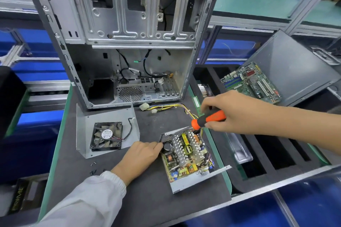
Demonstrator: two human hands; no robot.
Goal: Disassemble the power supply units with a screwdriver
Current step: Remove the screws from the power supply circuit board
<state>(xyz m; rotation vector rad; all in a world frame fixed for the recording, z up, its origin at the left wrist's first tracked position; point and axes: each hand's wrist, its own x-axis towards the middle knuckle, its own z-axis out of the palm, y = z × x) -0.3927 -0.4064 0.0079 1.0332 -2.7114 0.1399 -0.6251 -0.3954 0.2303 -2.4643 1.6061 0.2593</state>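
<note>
Head view: the opened power supply unit lies on the dark worktop, circuit board exposed. Left hand grips its perforated left edge, fingers curled. Right hand is wrapped around the orange-and-black screwdriver, tip down at the unit's far corner. Removed cover with fan sits just left

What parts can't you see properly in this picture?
Head view:
- Screwdriver tip: hidden behind its own handle and the right hand.
- Small screws on the mat: too small to count.
- Left hand fingertips: hidden at the power supply edge.
</note>
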